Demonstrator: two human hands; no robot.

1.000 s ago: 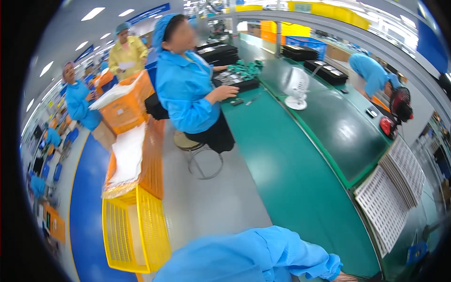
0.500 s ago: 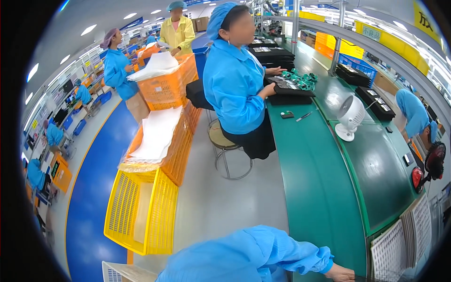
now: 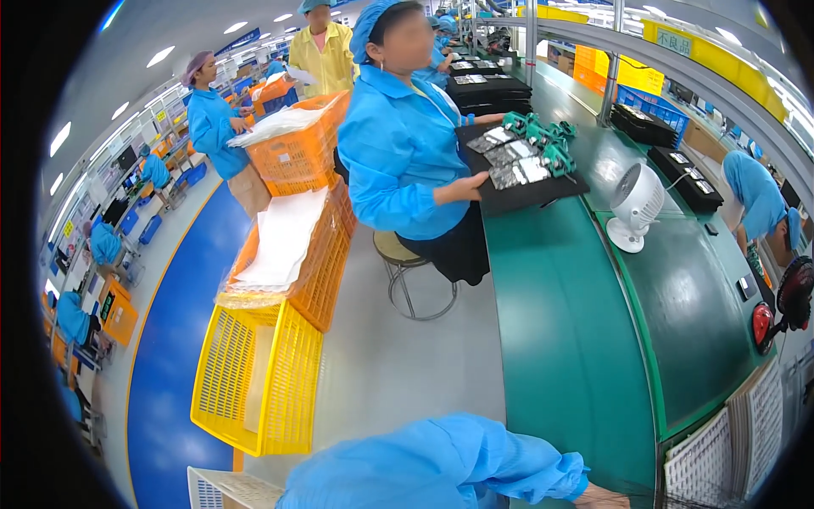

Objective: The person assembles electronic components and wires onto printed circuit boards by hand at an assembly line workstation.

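My left arm, in a blue sleeve (image 3: 526, 461), reaches from the lower edge toward the green bench top (image 3: 585, 365). Only the back of my left hand (image 3: 604, 498) shows, at the bottom; its fingers are cut off, so what it touches is hidden. Thin dark strands cross beside it. My right hand is out of view. Across the bench, a co-worker in blue holds up a black board (image 3: 521, 197) with both hands. Several silvery packets (image 3: 517, 165) and a tangle of green straps (image 3: 543, 140) lie on it.
A white fan (image 3: 636, 204) and a dark red fan (image 3: 780, 305) stand to the right. White patterned sheets (image 3: 712, 450) lean at lower right. A yellow crate (image 3: 292, 382) and orange crates (image 3: 326, 263) line the left, near a stool (image 3: 407, 254). Black stacks (image 3: 691, 178) lie beyond.
The co-worker has lifted the black board off the stack and tilted it, with the packets and straps on it. My left hand has shifted slightly left and lower.
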